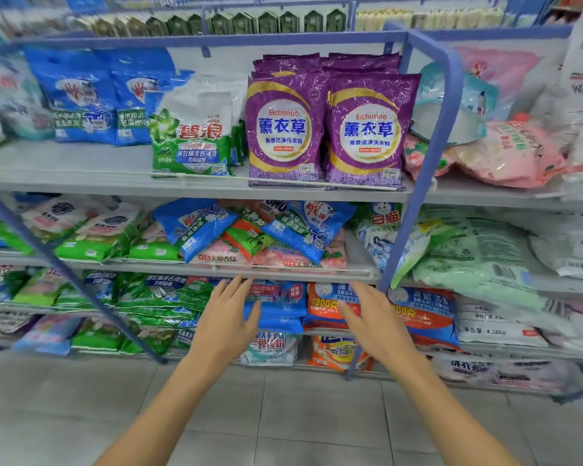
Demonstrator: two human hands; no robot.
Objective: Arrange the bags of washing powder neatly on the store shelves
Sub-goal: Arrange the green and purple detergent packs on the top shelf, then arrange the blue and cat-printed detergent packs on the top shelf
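Washing powder bags [196, 230] fill the blue-framed shelves [81, 163]: we see a tumbled blue, green and pink heap on the middle tier, two purple bags [285, 129] upright above. Our left hand [226, 317] and right hand [374, 321] hover below, fingers [236, 285] spread, holding nothing.

Floor [300, 418] is pale grey tile w/ thin grout lines, fills 6 o'clock. Metal shelving [283, 38] runs 9 to 3 o'clock: blue posts [449, 95], grey boards [64, 163], several tiers, pale back panel [223, 62] approx 12. Light's bright n even.
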